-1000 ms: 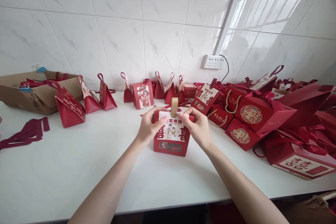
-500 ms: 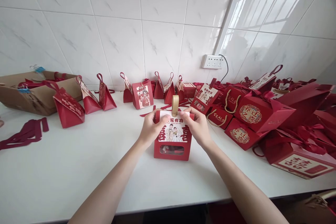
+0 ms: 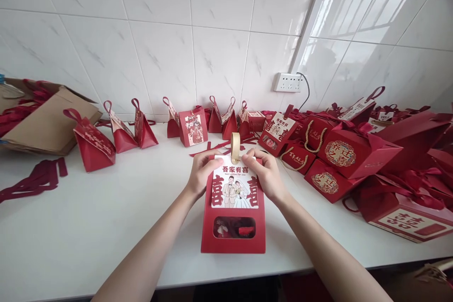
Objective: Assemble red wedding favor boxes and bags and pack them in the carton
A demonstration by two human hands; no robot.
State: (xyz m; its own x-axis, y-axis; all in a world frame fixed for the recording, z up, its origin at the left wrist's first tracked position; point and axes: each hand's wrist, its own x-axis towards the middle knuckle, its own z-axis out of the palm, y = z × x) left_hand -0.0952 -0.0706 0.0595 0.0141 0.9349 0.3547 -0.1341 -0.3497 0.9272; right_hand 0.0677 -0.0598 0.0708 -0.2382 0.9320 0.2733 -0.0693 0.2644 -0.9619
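Note:
A red gift box [image 3: 233, 212] with a white printed front panel, a clear window and a tan loop handle [image 3: 235, 143] on top stands on the white counter [image 3: 99, 231] in front of me, tilted so its front faces up. My left hand [image 3: 200, 174] grips its top left corner, fingers curled over the edge. On the top right corner my right hand [image 3: 267, 174] holds the box the same way.
Several small red triangular pouches [image 3: 92, 143] line the wall. A brown cardboard box [image 3: 46, 122] with red ribbons sits far left, loose ribbons [image 3: 33, 179] before it. A heap of bigger red gift boxes [image 3: 348, 153] fills the right side. A wall socket [image 3: 287, 82] is behind.
The gift box has come toward me and tipped back, so its front panel and window now face up. Both hands stayed on its top corners.

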